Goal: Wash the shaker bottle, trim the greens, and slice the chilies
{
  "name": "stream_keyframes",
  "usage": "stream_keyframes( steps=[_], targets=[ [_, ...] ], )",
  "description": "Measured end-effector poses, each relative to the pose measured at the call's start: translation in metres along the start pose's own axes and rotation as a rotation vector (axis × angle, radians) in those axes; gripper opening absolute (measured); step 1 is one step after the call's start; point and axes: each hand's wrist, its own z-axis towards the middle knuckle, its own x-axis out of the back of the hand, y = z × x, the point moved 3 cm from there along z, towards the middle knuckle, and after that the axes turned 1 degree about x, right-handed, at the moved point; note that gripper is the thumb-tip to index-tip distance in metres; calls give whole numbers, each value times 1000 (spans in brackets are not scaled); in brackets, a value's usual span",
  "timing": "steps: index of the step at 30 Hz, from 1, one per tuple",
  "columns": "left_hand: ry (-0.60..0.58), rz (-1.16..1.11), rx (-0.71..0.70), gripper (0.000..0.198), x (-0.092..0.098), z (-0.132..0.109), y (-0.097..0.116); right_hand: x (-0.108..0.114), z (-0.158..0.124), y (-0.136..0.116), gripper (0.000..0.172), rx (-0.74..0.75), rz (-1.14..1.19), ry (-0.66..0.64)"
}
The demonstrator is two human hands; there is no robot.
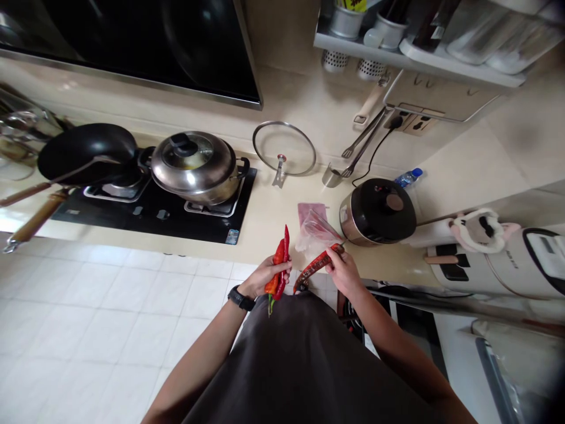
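Note:
Several red chili peppers (278,268) with green stems are gripped in my left hand (265,275), tips pointing away from me. My right hand (344,270) pinches one end of a long dark-mottled red chili pepper (315,267), which slants down to the left in front of my body. A gap separates this pepper from those on the left. Just beyond my hands, a clear plastic bag (315,232) lies crumpled on the counter, partly over a pink cloth (309,212).
A rice cooker (378,213) stands right of the bag. To the left, a lidded steel pot (196,168) and a black wok (88,152) sit on the gas hob (176,221). A glass lid (285,148) leans against the wall. Above right hangs a shelf (397,56).

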Motion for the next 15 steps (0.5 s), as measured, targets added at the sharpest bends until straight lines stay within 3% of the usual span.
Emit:
stream_keyframes(
  steps=[4, 8, 10, 12, 15],
  targets=[
    [-38, 32, -2, 43, -8, 2, -1, -25, -4, 8, 43, -22, -119, -60],
    [-40, 140, -123, 48, -7, 5, -1, -56, -7, 25, 42, -86, -97, -351],
    [53, 156, -143, 49, 4, 4, -3, -57, -6, 32, 45, -106, -123, -461],
    [199, 143, -102, 42, 22, 1, -7, -40, 1, 37, 46, -17, -328, -342],
    [366, 84, -55, 36, 46, -5, -16, 3, 13, 37, 52, 348, -854, 108]
  ],
)
